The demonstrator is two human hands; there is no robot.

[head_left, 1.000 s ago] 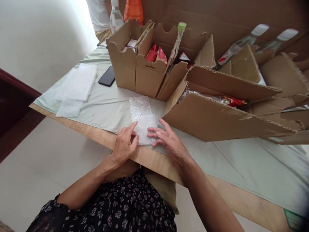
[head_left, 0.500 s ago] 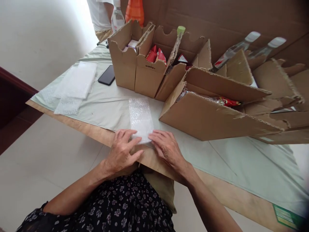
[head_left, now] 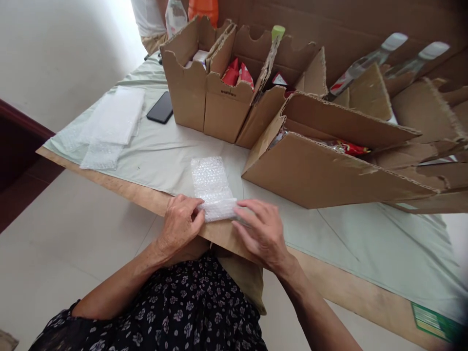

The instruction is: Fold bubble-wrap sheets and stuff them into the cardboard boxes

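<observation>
A piece of bubble wrap lies on the cloth at the table's front edge, its near end folded over into a flat strip. My left hand pinches the left end of that fold between thumb and fingers. At the fold's right end is my right hand, its thumb and fingers apart and slightly blurred, fingertips close to or touching the wrap. Whether anything lies inside the fold is hidden.
Cardboard boxes holding packets stand along the back and right. Flat bubble wrap sheets and a black phone lie to the left. Clear bottles stand behind the boxes. A person stands beyond the table.
The near end of the bubble wrap has been folded up and away from me. My left fingers have closed on the fold's end; my right fingers have spread and shifted slightly right.
</observation>
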